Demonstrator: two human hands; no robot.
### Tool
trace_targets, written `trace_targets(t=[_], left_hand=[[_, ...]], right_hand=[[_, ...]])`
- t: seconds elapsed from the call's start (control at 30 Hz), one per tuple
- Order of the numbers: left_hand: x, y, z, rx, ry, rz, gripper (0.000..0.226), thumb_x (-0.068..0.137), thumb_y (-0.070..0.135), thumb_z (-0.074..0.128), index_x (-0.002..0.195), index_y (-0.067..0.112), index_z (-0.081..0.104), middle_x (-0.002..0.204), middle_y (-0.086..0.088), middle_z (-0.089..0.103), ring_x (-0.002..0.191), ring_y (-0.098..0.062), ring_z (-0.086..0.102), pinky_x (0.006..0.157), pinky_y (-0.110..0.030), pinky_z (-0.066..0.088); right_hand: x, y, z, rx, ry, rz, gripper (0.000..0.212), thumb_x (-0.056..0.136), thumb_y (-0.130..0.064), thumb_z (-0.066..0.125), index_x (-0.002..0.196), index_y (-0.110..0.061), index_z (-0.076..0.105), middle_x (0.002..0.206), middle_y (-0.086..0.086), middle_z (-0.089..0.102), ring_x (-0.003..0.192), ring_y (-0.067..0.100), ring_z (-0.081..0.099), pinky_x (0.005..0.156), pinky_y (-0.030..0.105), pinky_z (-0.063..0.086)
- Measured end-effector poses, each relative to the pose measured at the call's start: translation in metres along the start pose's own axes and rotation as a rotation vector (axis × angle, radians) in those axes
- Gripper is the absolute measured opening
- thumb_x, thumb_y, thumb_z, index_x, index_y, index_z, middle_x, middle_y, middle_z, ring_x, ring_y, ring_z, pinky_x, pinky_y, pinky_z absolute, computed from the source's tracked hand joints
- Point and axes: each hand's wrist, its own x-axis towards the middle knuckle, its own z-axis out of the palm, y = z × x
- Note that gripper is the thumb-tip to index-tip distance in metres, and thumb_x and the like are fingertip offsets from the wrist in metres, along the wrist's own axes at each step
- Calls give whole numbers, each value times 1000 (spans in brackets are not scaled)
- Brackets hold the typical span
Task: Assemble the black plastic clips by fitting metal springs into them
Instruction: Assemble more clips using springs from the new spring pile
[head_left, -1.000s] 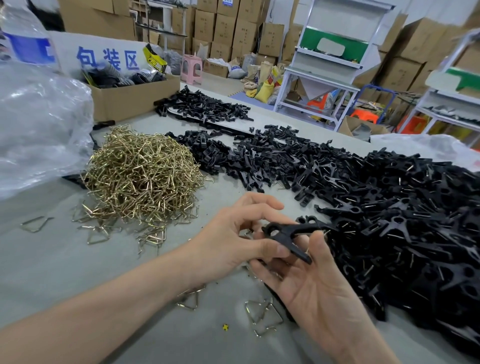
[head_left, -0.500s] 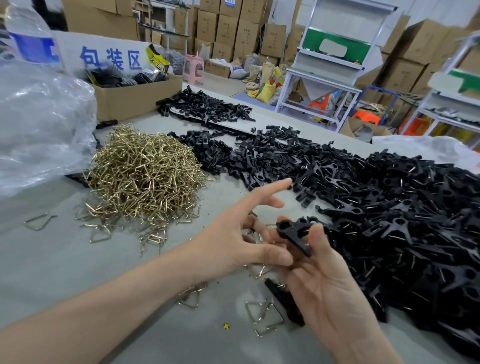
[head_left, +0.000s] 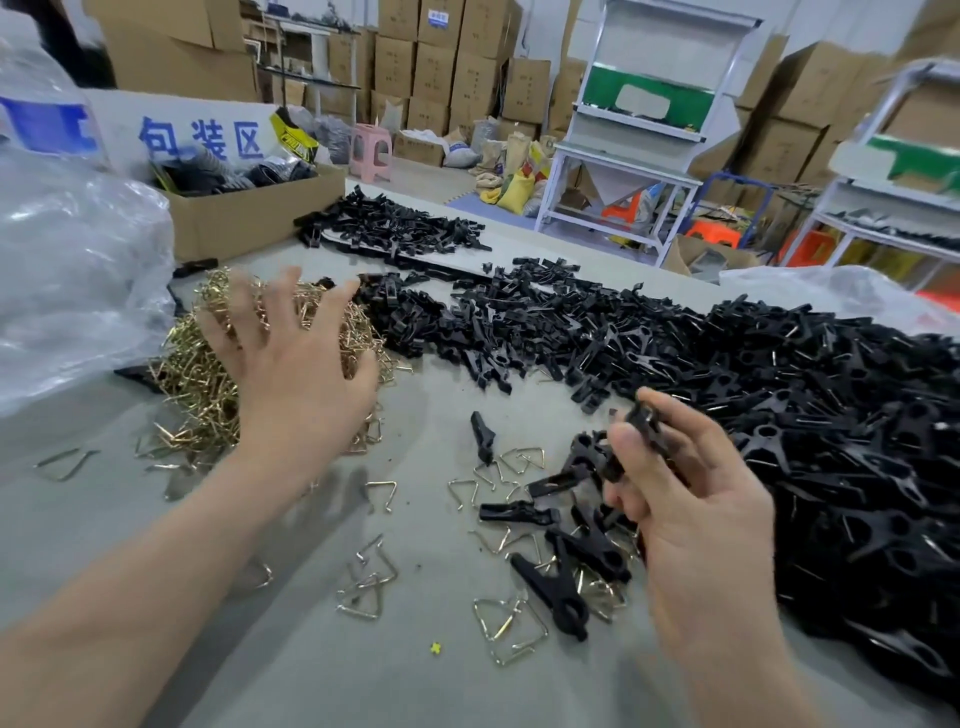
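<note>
- Left hand (head_left: 296, 384) has left the clip and now hangs spread, fingers straight, over the one heap of brass springs (head_left: 197, 374), hiding its middle.
- Right hand (head_left: 696, 499) alone pinches one black clip (head_left: 644, 423) between thumb and curled fingers, above the grey table (head_left: 363, 675).
- About five loose clips (head_left: 550, 592) and a dozen or so stray springs (head_left: 363, 590) lie scattered beside it.
- One large clip pile (head_left: 831, 415) spreads along the right; a smaller pile (head_left: 395, 223) sits behind.
- One cardboard box (head_left: 249, 218) and one clear plastic bag (head_left: 78, 270) stand left.
</note>
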Motion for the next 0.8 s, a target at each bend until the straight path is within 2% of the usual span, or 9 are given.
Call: trace_targets(t=[0.07,0.13,0.23,0.33,0.5,0.57,0.67,0.73,0.8], left_hand=[[0,-6,5,113,-130,26,40,88,40,59,128,36,55,152,-4,28,144,-35,4,114,-59,3],[2,-9,4,116,-102,63,26,89,39,60,115,35,65,141,0,45,137,-33,17,106,-54,21],[9,-11,0,14,18,31,15,88,40,62,98,32,69,120,8,61,123,-27,30,92,-44,26],[12,-13,-1,-31,66,-1,11,87,41,62,89,31,67,113,6,64,117,-26,34,90,-41,21],[11,-8,0,-169,199,50,5,87,31,65,88,26,65,118,3,60,123,-27,35,99,-40,17],[10,-4,-2,-269,256,93,5,88,27,65,91,23,65,110,5,62,118,-28,44,97,-40,22],[6,1,-2,-422,229,241,7,89,19,64,95,14,66,91,9,62,89,-21,61,88,-41,44],[3,5,-2,-549,165,308,6,89,15,61,95,16,63,82,13,61,72,-8,60,72,-25,52],[-1,10,-2,-656,96,292,9,88,18,56,94,25,58,78,19,57,70,-2,58,66,-12,48]], right_hand=[[8,-2,-11,-308,227,-186,52,76,-12,78,119,-37,62,105,-20,64,64,0,63,66,21,57],[14,-4,-20,-416,298,-255,74,80,-9,74,140,-39,41,141,-15,40,82,-2,66,83,20,54],[13,-2,-19,-486,279,-256,79,83,-9,69,144,-43,31,155,-8,14,87,2,66,75,1,45],[3,8,-8,-539,185,-338,68,85,-11,66,138,-43,38,153,-9,16,90,0,62,77,0,42],[-6,21,2,-605,39,-453,59,84,-6,64,129,-40,46,145,-10,28,92,2,60,83,4,43],[-7,25,3,-630,5,-476,52,83,-2,64,124,-32,54,138,-6,38,88,2,60,82,5,43],[-7,27,5,-691,-55,-451,39,83,4,65,111,-23,65,106,-6,63,81,2,61,74,5,44],[-8,28,9,-759,-87,-434,29,81,4,68,98,-20,71,82,-13,68,75,0,62,68,4,43],[-6,29,18,-829,-155,-415,22,81,1,70,93,-17,73,76,-12,68,73,0,60,66,3,42]])
